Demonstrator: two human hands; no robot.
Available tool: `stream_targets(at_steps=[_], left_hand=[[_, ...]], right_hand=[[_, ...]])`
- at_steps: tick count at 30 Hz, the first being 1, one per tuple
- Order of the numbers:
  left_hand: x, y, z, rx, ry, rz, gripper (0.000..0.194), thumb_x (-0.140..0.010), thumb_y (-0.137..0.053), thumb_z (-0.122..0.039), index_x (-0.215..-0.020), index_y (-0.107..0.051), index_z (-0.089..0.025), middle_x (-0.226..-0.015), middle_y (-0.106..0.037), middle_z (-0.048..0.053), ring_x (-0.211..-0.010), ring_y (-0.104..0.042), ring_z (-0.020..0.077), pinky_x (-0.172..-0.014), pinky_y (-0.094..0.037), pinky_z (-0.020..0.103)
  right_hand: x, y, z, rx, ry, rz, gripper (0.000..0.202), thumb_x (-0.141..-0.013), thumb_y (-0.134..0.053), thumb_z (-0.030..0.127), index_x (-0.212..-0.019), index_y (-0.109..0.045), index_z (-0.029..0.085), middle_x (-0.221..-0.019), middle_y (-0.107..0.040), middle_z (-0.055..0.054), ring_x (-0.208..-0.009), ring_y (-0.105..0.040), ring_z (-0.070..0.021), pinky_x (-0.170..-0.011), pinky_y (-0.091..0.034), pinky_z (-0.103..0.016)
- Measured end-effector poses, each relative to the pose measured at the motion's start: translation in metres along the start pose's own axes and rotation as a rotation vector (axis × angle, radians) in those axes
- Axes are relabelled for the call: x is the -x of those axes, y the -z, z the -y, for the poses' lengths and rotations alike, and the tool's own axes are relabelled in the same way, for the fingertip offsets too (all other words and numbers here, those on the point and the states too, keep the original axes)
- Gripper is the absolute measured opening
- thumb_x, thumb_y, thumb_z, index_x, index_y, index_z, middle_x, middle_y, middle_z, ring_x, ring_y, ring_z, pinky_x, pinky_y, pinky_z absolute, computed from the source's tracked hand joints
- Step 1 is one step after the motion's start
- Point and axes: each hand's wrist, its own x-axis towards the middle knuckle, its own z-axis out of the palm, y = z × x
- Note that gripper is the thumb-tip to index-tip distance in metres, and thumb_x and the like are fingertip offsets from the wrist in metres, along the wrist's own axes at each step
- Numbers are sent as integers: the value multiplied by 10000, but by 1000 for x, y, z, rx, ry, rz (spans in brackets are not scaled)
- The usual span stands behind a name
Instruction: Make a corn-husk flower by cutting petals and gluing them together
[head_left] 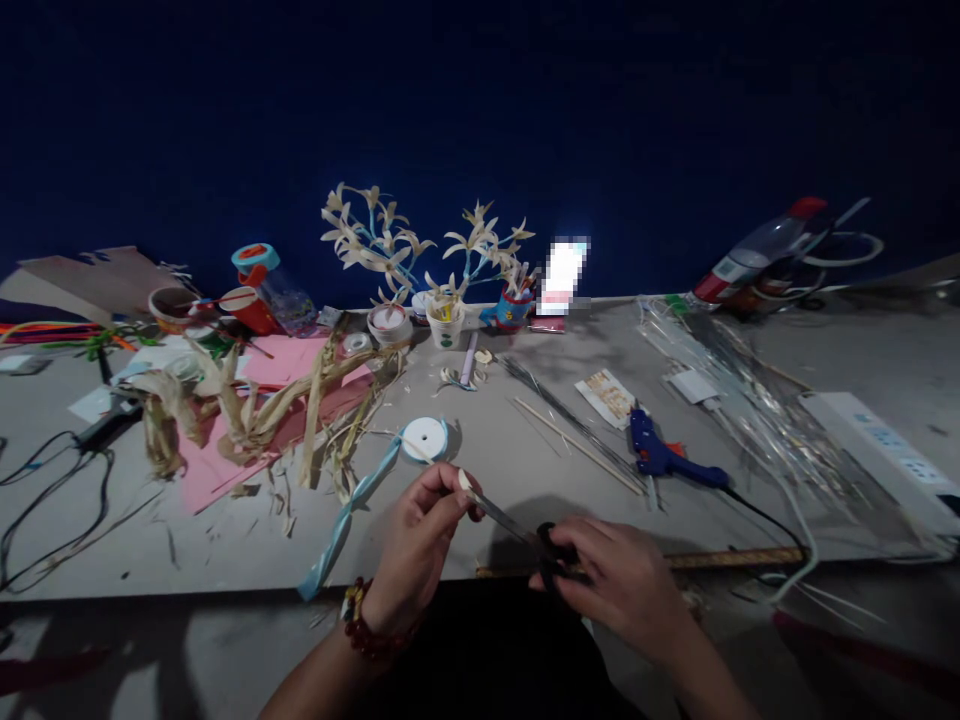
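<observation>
My left hand [431, 520], with a beaded bracelet at the wrist, pinches a small pale piece of dried husk [466, 484] between thumb and fingers. A thin pale stick pokes out past the knuckles toward a white spool of blue ribbon [424, 440]. In my right hand [611, 580] is a pair of scissors [517, 528], fingers in the black handles. Their blades point left and reach the husk piece at my left fingertips; whether they touch it I cannot tell. The ribbon's loose end trails to the table's front edge, beside my left hand.
Dried husks [240, 410] lie over pink paper [225, 470] on the left. Husk flowers [386, 240] stand in cups behind. To the right are a blue glue gun [667, 455], metal wires [555, 405], a plastic-wrapped bundle [750, 400] and a power strip [885, 450]. A bright phone [564, 272] leans at the back.
</observation>
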Motion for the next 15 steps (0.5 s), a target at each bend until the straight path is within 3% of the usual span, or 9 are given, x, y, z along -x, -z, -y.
stream_targets(at_steps=[15], left_hand=[[2,-1,0,-6,-7,1,145,-790,-789,-223,-743,-667,-159,-769,-623,7,-696,-557,115,-690,-456,226]], right_hand=[[-2,1,1,-4,2,10,211,-977,-557,393,-880,-603,211,-737,-720,-8,-632,-677,-167,-572,-413,-261]])
